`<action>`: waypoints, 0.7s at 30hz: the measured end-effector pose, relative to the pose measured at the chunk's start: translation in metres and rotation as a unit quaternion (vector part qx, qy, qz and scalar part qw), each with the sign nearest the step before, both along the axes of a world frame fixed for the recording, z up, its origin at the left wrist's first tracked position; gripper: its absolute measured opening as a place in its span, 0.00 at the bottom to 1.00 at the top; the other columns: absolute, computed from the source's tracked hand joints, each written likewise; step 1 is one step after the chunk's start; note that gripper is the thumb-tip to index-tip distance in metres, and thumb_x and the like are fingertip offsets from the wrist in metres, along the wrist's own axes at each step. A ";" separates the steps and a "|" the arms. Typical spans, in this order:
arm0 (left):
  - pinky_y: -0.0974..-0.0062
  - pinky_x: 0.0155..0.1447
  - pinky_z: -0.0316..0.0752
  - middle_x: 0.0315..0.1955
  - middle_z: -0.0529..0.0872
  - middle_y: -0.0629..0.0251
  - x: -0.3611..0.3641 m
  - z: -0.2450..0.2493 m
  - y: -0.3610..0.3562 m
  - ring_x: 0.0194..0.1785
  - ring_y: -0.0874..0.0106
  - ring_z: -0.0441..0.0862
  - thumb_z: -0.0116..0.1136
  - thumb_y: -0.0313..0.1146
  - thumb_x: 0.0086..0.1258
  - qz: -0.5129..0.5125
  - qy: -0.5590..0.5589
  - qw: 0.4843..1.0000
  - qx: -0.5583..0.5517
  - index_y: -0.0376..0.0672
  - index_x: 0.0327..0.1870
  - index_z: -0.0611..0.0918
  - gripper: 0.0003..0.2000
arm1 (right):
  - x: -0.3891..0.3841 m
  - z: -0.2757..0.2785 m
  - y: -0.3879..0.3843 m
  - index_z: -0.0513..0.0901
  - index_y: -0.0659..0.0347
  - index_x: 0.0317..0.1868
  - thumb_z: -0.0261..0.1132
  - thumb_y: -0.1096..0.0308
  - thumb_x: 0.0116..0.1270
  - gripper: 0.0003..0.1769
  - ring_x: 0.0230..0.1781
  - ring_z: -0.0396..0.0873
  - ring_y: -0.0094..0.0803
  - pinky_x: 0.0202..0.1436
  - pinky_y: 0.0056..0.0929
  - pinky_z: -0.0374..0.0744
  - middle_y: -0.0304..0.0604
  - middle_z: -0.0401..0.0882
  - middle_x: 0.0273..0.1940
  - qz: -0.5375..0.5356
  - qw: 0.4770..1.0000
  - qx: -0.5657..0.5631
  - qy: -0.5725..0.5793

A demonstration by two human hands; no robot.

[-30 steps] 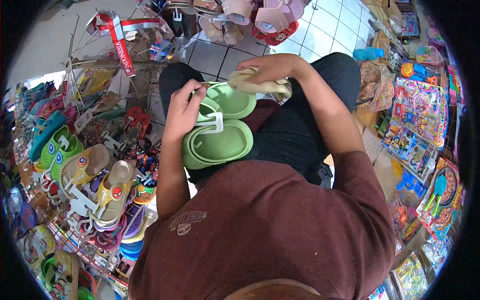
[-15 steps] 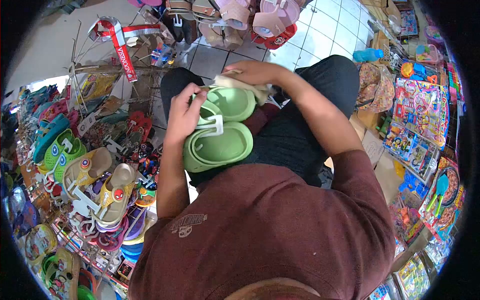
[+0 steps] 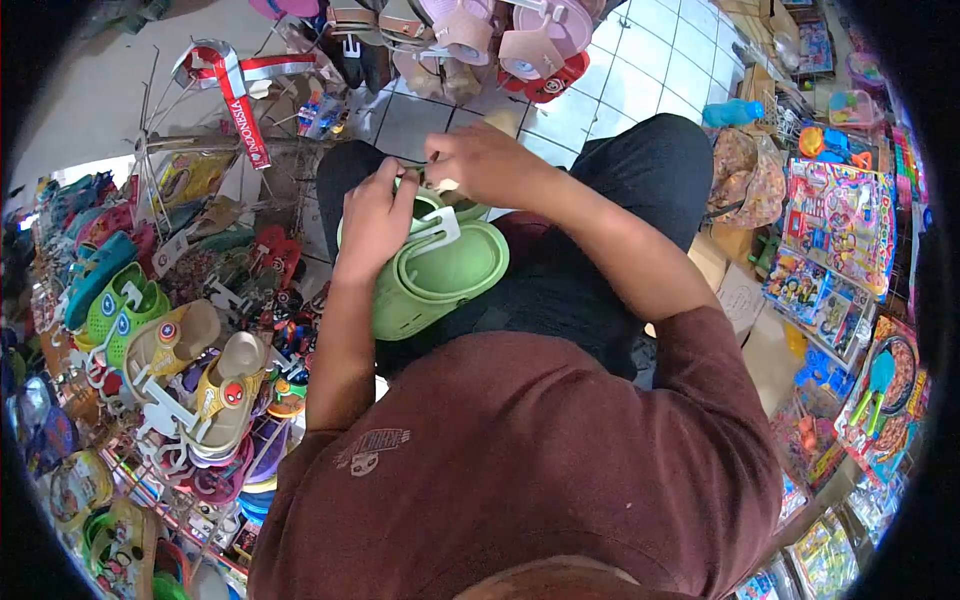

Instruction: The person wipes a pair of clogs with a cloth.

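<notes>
A pair of light green clogs (image 3: 455,272) rests on my lap, joined by a white plastic hanger (image 3: 433,232). My left hand (image 3: 376,215) grips the farther clog, its fingers curled over the side. Right beside those fingers, my right hand (image 3: 482,165) is closed on a cream cloth (image 3: 502,122). One end of the cloth sticks out beyond the knuckles, and a small bit shows under the fingers at the clog. My right hand covers much of the farther clog.
Racks of children's sandals (image 3: 215,385) crowd the left side. Pink sandals (image 3: 540,45) hang ahead above the tiled floor (image 3: 640,65). On the right stand toy packs (image 3: 840,215), a blue bottle (image 3: 735,112) and a patterned bag (image 3: 745,175). A red-and-white strap (image 3: 240,110) hangs at upper left.
My right hand has moved left and toward me with the cloth, from the far clog's outer end to near my left fingers. The clogs have tilted and turned slightly.
</notes>
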State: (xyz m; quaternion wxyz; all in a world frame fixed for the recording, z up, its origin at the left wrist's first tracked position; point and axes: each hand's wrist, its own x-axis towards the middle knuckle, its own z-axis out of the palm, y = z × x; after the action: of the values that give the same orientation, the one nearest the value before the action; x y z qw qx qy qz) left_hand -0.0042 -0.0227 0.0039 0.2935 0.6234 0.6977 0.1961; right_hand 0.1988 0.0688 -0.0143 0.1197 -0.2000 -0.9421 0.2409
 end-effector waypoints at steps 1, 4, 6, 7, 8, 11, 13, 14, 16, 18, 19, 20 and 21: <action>0.47 0.51 0.75 0.38 0.87 0.40 -0.001 0.001 -0.001 0.47 0.38 0.83 0.51 0.45 0.79 0.007 -0.002 1.000 -0.015 0.38 0.45 0.79 0.16 | -0.004 -0.001 -0.006 0.87 0.54 0.48 0.72 0.62 0.58 0.16 0.56 0.81 0.51 0.59 0.47 0.79 0.45 0.82 0.58 -0.018 0.998 0.057 -0.026; 0.47 0.51 0.75 0.36 0.87 0.40 -0.001 0.010 -0.001 0.46 0.38 0.83 0.51 0.46 0.79 0.030 -0.005 0.998 -0.061 0.39 0.45 0.79 0.17 | 0.002 -0.007 -0.004 0.88 0.55 0.46 0.71 0.61 0.62 0.14 0.55 0.82 0.53 0.58 0.48 0.80 0.47 0.84 0.55 -0.062 0.996 0.017 -0.060; 0.46 0.50 0.75 0.35 0.87 0.39 0.004 0.018 -0.001 0.46 0.38 0.83 0.50 0.47 0.80 0.051 -0.003 0.994 -0.099 0.40 0.46 0.80 0.17 | 0.011 0.011 0.010 0.88 0.56 0.48 0.70 0.59 0.63 0.15 0.53 0.83 0.53 0.57 0.47 0.80 0.50 0.86 0.51 -0.022 0.978 -0.107 -0.178; 0.46 0.50 0.75 0.34 0.86 0.40 0.005 0.017 -0.001 0.46 0.38 0.83 0.50 0.48 0.80 0.048 -0.008 0.994 -0.101 0.40 0.46 0.80 0.17 | 0.014 0.020 0.014 0.88 0.56 0.49 0.70 0.59 0.64 0.16 0.52 0.84 0.53 0.57 0.46 0.80 0.51 0.87 0.49 -0.002 0.957 -0.169 -0.236; 0.46 0.50 0.75 0.34 0.86 0.40 0.006 0.016 0.000 0.46 0.38 0.83 0.50 0.48 0.80 0.046 -0.013 0.994 -0.103 0.41 0.46 0.81 0.18 | 0.017 0.018 0.018 0.88 0.57 0.51 0.70 0.58 0.65 0.17 0.52 0.84 0.53 0.57 0.46 0.80 0.53 0.87 0.47 0.023 0.954 -0.201 -0.221; 0.49 0.48 0.76 0.33 0.86 0.39 -0.001 -0.003 -0.004 0.44 0.38 0.84 0.51 0.49 0.80 0.058 -0.044 0.996 -0.044 0.42 0.47 0.81 0.18 | 0.030 -0.008 0.040 0.86 0.59 0.57 0.70 0.56 0.68 0.22 0.47 0.86 0.44 0.54 0.39 0.81 0.51 0.88 0.47 0.069 0.937 -0.319 -0.124; 0.61 0.44 0.75 0.29 0.85 0.47 -0.009 0.001 -0.004 0.37 0.51 0.85 0.51 0.45 0.80 0.084 -0.071 0.993 -0.040 0.41 0.46 0.81 0.15 | 0.042 -0.008 0.053 0.86 0.58 0.58 0.70 0.50 0.68 0.25 0.48 0.86 0.40 0.55 0.39 0.81 0.50 0.88 0.49 -0.032 0.930 -0.364 -0.025; 0.64 0.44 0.74 0.29 0.84 0.52 -0.018 -0.002 -0.005 0.36 0.57 0.83 0.51 0.43 0.80 0.108 -0.123 0.986 -0.023 0.40 0.44 0.80 0.14 | 0.047 -0.008 0.058 0.85 0.57 0.58 0.70 0.47 0.68 0.27 0.49 0.86 0.38 0.55 0.39 0.81 0.49 0.88 0.50 -0.079 0.920 -0.384 0.025; 0.72 0.42 0.72 0.29 0.82 0.62 -0.033 -0.003 -0.006 0.34 0.70 0.79 0.50 0.39 0.80 0.154 -0.224 0.962 0.010 0.39 0.41 0.79 0.12 | 0.050 -0.021 0.062 0.84 0.58 0.59 0.70 0.46 0.68 0.28 0.54 0.84 0.36 0.60 0.35 0.79 0.48 0.86 0.53 -0.141 0.914 -0.361 0.123; 0.79 0.42 0.69 0.32 0.79 0.71 -0.035 0.010 -0.014 0.35 0.80 0.73 0.50 0.36 0.79 0.229 -0.375 0.898 -0.002 0.42 0.36 0.76 0.11 | 0.048 -0.036 0.065 0.84 0.58 0.60 0.70 0.47 0.69 0.28 0.55 0.83 0.37 0.61 0.34 0.78 0.47 0.85 0.55 -0.211 0.918 -0.306 0.135; 0.79 0.41 0.69 0.32 0.79 0.71 -0.036 0.014 -0.017 0.35 0.80 0.73 0.50 0.37 0.79 0.227 -0.386 0.894 0.004 0.42 0.36 0.76 0.11 | 0.039 -0.019 0.057 0.82 0.60 0.62 0.69 0.46 0.71 0.29 0.59 0.81 0.39 0.65 0.35 0.76 0.49 0.82 0.58 -0.230 0.913 -0.313 0.127; 0.79 0.41 0.69 0.32 0.79 0.70 -0.036 0.016 -0.020 0.35 0.80 0.74 0.50 0.37 0.80 0.225 -0.396 0.890 0.009 0.42 0.36 0.76 0.11 | 0.028 -0.009 0.047 0.82 0.59 0.63 0.68 0.50 0.72 0.27 0.60 0.80 0.37 0.65 0.35 0.75 0.48 0.81 0.58 -0.198 0.919 -0.295 0.169; 0.79 0.41 0.69 0.32 0.80 0.70 -0.035 0.016 -0.021 0.35 0.80 0.74 0.50 0.37 0.80 0.225 -0.385 0.895 0.017 0.41 0.36 0.76 0.11 | 0.016 -0.001 0.037 0.81 0.59 0.64 0.68 0.54 0.73 0.25 0.60 0.78 0.36 0.65 0.34 0.75 0.46 0.80 0.58 -0.166 0.923 -0.277 0.210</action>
State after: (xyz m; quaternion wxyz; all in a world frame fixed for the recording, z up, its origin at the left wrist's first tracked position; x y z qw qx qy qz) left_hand -0.0393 -0.0432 0.0196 0.4764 0.3305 0.6486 0.4931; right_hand 0.2145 0.1061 -0.0153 0.2931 -0.3236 -0.7440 0.5059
